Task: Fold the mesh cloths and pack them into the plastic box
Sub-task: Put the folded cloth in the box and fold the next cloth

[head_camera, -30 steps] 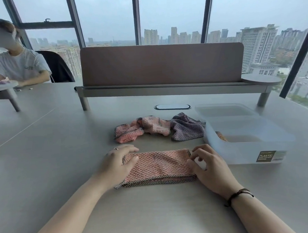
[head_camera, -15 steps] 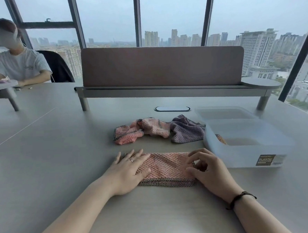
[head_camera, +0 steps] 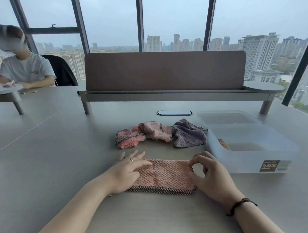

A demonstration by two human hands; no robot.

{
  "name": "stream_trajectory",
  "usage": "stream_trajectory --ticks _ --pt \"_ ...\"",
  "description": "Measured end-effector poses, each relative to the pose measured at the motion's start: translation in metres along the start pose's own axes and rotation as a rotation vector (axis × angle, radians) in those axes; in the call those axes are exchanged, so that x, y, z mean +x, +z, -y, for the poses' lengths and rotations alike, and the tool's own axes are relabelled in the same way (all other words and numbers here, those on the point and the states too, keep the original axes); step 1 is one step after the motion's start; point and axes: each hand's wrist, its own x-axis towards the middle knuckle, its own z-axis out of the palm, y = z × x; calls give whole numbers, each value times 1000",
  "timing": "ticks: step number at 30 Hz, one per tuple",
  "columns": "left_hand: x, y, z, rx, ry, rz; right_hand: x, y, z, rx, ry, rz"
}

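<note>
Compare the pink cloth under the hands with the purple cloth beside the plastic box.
The pink cloth lies flat as a neat folded strip; the purple cloth is crumpled in a heap. The pink cloth is held, with the left hand pressing one end and the right hand pinching the other; the purple cloth is untouched. The pink cloth lies nearest the person; the purple cloth sits further back, against the plastic box. Both share a waffle-like mesh weave and dark edging.

Both forearms are bare, without sleeves. The left hand [head_camera: 127, 172] carries one thin finger ring [head_camera: 131, 159]. The right wrist carries a dark corded bracelet [head_camera: 240, 205].
</note>
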Motion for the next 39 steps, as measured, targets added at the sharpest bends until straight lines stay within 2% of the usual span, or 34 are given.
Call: stream_trajectory --ticks 2,3,5,8,10,17,24,39 --pt "5 0 -9 14 30 -64 5 5 19 -175 -89 -88" --pt "9 2 -15 37 46 -90 9 11 32 -216 -140 -66" --pt "16 11 -27 159 63 -63 14 30 58 -218 -190 133" --pt "21 29 -32 495 10 114 15 62 79 -212 -95 471" --pt "20 33 -30 545 -48 140 13 73 76 -240 -13 540" --pt "16 30 -19 420 -88 38 15 62 49 -430 44 545" --pt "10 24 -11 379 -175 28 12 47 33 -505 81 509" --pt "7 22 -5 361 -213 27 11 37 32 -523 130 531"
